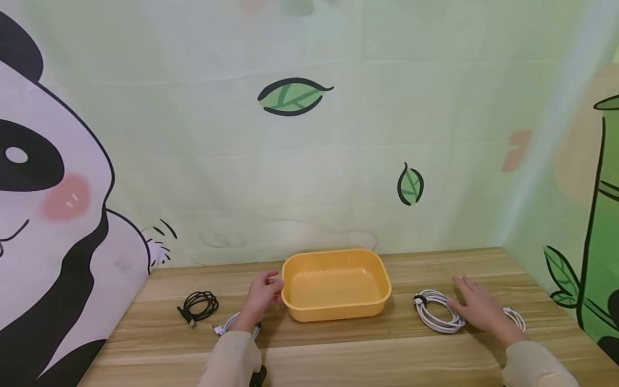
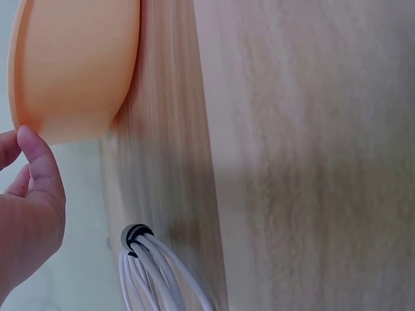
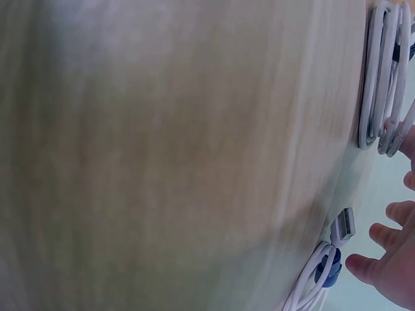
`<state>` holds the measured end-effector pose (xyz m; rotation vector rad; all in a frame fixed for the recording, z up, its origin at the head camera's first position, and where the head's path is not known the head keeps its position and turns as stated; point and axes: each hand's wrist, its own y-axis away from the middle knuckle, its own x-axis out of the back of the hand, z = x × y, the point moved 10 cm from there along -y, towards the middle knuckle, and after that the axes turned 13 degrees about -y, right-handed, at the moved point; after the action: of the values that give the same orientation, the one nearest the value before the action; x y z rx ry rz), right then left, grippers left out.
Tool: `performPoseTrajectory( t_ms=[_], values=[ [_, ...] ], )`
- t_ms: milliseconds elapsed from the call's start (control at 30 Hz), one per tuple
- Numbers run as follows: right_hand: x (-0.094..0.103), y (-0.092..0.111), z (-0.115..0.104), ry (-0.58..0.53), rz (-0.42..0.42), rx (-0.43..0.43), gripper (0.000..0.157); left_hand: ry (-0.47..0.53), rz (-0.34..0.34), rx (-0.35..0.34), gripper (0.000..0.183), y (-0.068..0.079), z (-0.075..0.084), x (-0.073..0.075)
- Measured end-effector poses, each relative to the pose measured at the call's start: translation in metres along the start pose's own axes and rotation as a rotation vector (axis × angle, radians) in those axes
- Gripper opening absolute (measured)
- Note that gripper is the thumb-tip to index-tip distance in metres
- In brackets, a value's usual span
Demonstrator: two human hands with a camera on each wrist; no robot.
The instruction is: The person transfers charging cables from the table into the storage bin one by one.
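Observation:
A yellow-orange plastic basin [image 1: 333, 313] stands on the wooden table. My left hand [image 1: 261, 296] is at its left side, with the thumb [image 2: 40, 155] right at the rim in the left wrist view. Under the left forearm lies a coiled white cable [image 2: 155, 269] with a black-and-grey tie, partly hidden. My right hand [image 1: 476, 306] is spread over the right part of the table, its thumb side beside a larger coiled white cable [image 1: 447, 325]. Another white cable [image 3: 299, 291], with a blue tie and a USB plug [image 3: 343, 227], lies under that hand.
A coiled black cable [image 1: 186, 313] lies at the left of the wooden table [image 1: 338, 355]. Behind the table hangs a pale green cloth backdrop [image 1: 217, 161] with a printed panda and leaves. It continues along the right side.

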<state>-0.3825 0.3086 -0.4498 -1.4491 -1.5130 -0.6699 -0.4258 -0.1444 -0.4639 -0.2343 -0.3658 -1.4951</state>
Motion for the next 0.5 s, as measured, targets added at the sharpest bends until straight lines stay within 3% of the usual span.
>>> performPoseTrajectory(
  t_ms=[500],
  values=[
    [0.001, -0.001, -0.012, -0.003, 0.050, 0.058, 0.042, 0.022, 0.002, 0.049, 0.040, -0.001, -0.003, -0.001]
  ],
)
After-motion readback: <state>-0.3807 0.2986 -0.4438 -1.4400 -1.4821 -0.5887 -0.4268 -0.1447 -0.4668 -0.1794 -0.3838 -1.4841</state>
